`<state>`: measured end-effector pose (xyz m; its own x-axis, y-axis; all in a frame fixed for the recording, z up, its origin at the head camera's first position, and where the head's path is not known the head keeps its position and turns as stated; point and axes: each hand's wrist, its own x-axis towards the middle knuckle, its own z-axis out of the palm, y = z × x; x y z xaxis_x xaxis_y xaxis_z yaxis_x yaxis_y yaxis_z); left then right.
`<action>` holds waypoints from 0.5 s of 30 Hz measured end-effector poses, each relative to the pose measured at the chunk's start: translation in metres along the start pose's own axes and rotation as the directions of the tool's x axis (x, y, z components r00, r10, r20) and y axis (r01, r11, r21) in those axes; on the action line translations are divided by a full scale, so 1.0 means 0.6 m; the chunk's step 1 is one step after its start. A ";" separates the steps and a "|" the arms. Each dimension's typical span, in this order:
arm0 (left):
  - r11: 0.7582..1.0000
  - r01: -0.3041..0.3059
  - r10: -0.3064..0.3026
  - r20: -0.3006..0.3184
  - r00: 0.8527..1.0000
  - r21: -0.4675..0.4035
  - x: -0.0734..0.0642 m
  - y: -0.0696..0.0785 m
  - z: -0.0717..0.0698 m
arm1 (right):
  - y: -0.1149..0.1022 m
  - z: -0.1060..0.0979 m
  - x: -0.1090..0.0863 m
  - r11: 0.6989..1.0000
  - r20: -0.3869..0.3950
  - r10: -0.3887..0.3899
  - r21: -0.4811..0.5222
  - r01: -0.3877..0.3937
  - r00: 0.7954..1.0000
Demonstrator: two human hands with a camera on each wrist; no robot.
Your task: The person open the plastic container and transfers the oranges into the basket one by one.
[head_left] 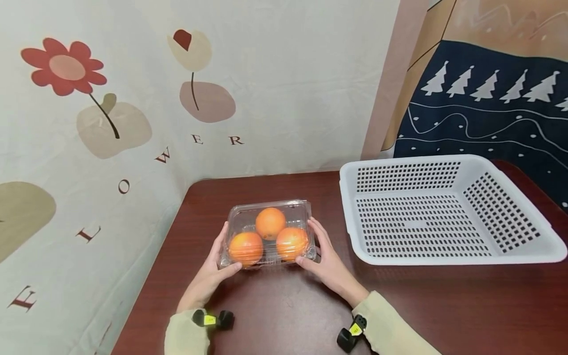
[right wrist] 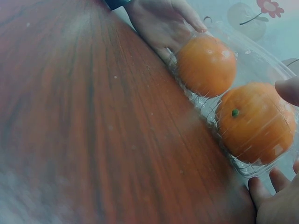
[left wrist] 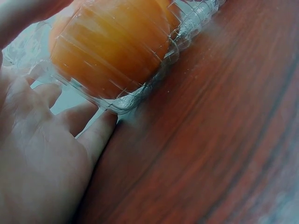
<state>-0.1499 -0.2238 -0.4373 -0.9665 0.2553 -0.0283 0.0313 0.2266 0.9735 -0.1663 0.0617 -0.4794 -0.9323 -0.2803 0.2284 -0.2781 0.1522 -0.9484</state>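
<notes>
pale yellow-green sleeves enter at the bottom edge, nearest the camera, each with a black wrist device bearing a yellow label. beyond the cuffs, the left hand and the right hand hold a clear plastic box between them, 1 hand at each end. the grip is as wide as the box: each thumb rests on the near edge, toward its corner, and the fingers lie along the side. inside the box are 3 oranges, 2 at the near side and 1 farther back, between them. a green stem end shows on the near orange beside the right hand, seen from the right wrist. the box is over the left part of a red-brown table; whether its base touches the wood i cannot tell. to its right, apart from the right hand, a white perforated basket stands upright. behind hangs a pale cloth printed with flowers and letters, and at the right a dark blue cloth with white trees.
</notes>
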 end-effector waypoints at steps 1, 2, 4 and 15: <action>1.000 -0.002 0.002 0.002 1.000 0.000 0.000 0.000 0.000 | 0.000 0.000 0.000 1.000 0.000 0.001 0.002 -0.001 1.000; 1.000 -0.005 0.005 0.006 1.000 0.000 0.000 0.000 -0.001 | 0.000 0.001 0.000 1.000 -0.003 0.002 0.005 -0.002 1.000; 1.000 -0.007 0.007 0.008 1.000 -0.002 0.000 -0.001 -0.001 | 0.000 0.001 0.001 1.000 -0.007 -0.001 0.010 0.001 1.000; 1.000 0.015 -0.015 0.024 1.000 -0.012 0.007 -0.019 -0.009 | -0.003 0.001 0.000 1.000 -0.016 0.008 0.006 -0.008 1.000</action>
<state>-0.1557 -0.2305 -0.4470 -0.9605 0.2741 -0.0478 0.0139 0.2191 0.9756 -0.1655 0.0611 -0.4778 -0.9383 -0.2634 0.2241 -0.2691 0.1492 -0.9515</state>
